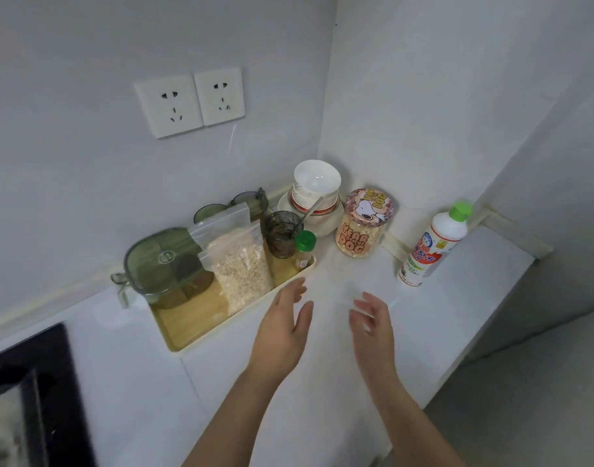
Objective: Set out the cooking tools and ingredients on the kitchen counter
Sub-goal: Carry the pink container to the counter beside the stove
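A cream tray (201,338) with a wooden bottom sits on the white counter (339,375). It holds a green lidded container (164,261), a zip bag of oats (241,267), a dark glass (282,234) with a spoon in it, and a small green-capped spice bottle (304,249). Stacked white bowls (317,193) stand in the corner, beside a cartoon-dog jar (364,224). My left hand (285,328) hovers open at the tray's right end. My right hand (373,321) is open above bare counter. Neither hand holds anything.
A white bottle with a green cap (433,244) stands at the right by the wall. Two wall sockets (191,101) are above the tray. A black stove top (33,396) fills the lower left. The counter's edge drops to the floor at the right.
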A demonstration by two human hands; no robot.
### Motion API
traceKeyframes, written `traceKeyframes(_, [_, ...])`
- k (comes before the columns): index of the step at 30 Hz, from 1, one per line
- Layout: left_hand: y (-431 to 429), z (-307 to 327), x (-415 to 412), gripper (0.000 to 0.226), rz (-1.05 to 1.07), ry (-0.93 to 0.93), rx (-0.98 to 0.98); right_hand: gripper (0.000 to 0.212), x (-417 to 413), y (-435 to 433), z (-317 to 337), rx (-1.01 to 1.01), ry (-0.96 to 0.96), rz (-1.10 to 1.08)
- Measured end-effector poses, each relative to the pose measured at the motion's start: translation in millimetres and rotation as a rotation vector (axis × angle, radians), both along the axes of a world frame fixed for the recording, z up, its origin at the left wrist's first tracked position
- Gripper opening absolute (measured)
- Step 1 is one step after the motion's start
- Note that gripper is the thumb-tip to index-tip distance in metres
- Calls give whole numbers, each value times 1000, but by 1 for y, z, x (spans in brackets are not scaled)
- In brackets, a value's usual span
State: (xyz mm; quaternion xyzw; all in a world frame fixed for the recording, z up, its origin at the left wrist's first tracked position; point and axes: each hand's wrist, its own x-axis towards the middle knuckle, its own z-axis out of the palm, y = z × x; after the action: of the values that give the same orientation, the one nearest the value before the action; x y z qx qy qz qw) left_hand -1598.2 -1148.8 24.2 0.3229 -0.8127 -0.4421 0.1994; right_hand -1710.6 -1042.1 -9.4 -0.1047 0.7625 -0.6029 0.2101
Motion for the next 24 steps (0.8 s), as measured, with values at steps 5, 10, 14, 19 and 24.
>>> traceKeyframes(5, [20,28,101,27,173,78,73,24,85,-1,37,-44,30,332])
traceKeyframes(10, [45,49,215,20,375,147,113,19,173,3,72,-100,76,575])
traceKeyframes(14, [72,67,316,21,483,160,103,20,256,9,91,-128,120,747])
traceKeyframes(19, [117,87,458,19,626,127,24,16,399,33,109,-173,97,903])
traceKeyframes(24, [158,98,574,18,798,196,34,16,520,44,122,-191,56,1074])
